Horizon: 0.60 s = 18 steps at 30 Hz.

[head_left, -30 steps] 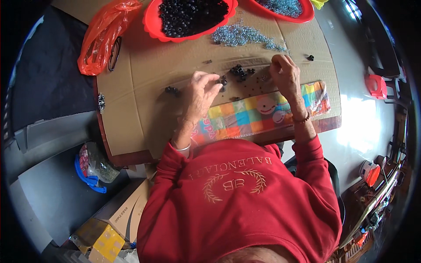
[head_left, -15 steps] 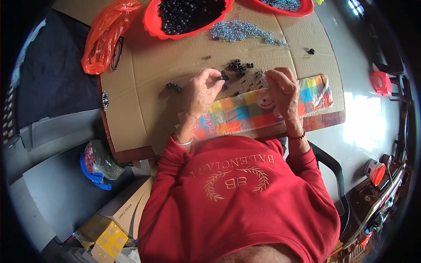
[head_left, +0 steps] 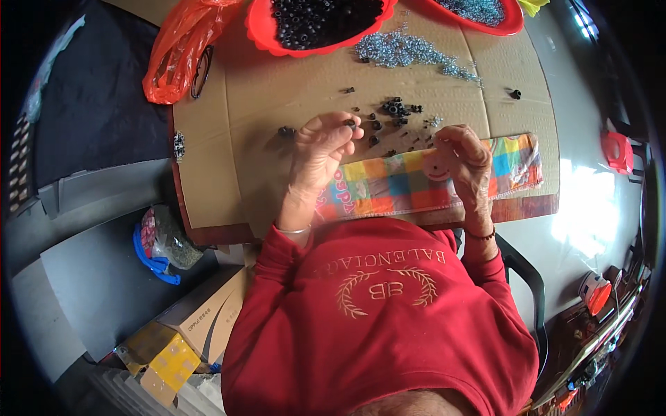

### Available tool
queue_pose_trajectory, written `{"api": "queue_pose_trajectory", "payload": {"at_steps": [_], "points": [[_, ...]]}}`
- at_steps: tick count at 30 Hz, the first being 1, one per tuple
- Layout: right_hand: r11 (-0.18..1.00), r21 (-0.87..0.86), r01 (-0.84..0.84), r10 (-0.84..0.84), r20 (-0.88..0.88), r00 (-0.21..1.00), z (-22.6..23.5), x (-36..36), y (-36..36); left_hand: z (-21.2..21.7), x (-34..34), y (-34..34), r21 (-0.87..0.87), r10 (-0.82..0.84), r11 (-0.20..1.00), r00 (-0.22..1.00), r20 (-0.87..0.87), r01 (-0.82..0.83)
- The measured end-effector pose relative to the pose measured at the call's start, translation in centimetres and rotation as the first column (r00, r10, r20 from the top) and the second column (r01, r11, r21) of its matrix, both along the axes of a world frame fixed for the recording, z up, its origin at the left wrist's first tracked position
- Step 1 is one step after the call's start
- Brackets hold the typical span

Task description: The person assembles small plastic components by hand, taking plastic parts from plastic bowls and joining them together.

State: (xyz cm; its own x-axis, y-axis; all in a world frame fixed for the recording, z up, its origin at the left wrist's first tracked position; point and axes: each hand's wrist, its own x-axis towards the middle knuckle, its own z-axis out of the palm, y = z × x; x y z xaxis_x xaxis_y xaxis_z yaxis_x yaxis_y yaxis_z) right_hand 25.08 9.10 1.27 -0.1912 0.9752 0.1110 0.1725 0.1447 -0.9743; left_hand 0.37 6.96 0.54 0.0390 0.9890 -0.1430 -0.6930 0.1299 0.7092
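Observation:
My left hand (head_left: 320,149) is raised over the cardboard, thumb and fingers pinched on a small black plastic part (head_left: 350,124). To its right lies a loose pile of small black ring-like parts (head_left: 395,107), with several single ones scattered nearer to me. My right hand (head_left: 470,158) hovers above the checked cloth (head_left: 388,179), thumb and fingertips pressed together; what they hold, if anything, is too small to make out. Tiny clear pieces (head_left: 436,120) lie just beyond its fingertips. Another black part (head_left: 286,131) sits left of my left hand.
A red bowl (head_left: 260,31) of black parts stands at the far side, and a red dish (head_left: 510,24) of clear bluish pieces at far right. Between them spreads a heap of clear pieces (head_left: 399,48). A red plastic bag (head_left: 166,76) and glasses (head_left: 202,73) lie at far left.
The view has shifted a little. My left hand has drawn left, away from the pile, with the black part in its fingers. My right hand has pulled slightly back from the clear pieces.

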Motion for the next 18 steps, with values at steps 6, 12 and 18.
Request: {"api": "queue_pose_trajectory", "payload": {"at_steps": [6,12,18], "points": [[0.928,-0.363,-0.088,-0.018,-0.279,0.960,1.9,-1.6,-1.1,0.0,0.0,-1.4,-0.034,-0.070,0.997,0.988,0.137,0.075],[0.929,-0.249,-0.275,0.136,-0.462,0.876,1.9,-3.6,-0.9,0.1,1.2,-1.7,-0.054,-0.108,0.991,0.976,0.187,0.119],[0.950,-0.017,-0.312,0.296,-0.273,0.915,0.8,-4.6,-1.2,0.3,2.2,-2.4,-0.160,-0.133,0.979,0.991,-0.015,0.129]]}}
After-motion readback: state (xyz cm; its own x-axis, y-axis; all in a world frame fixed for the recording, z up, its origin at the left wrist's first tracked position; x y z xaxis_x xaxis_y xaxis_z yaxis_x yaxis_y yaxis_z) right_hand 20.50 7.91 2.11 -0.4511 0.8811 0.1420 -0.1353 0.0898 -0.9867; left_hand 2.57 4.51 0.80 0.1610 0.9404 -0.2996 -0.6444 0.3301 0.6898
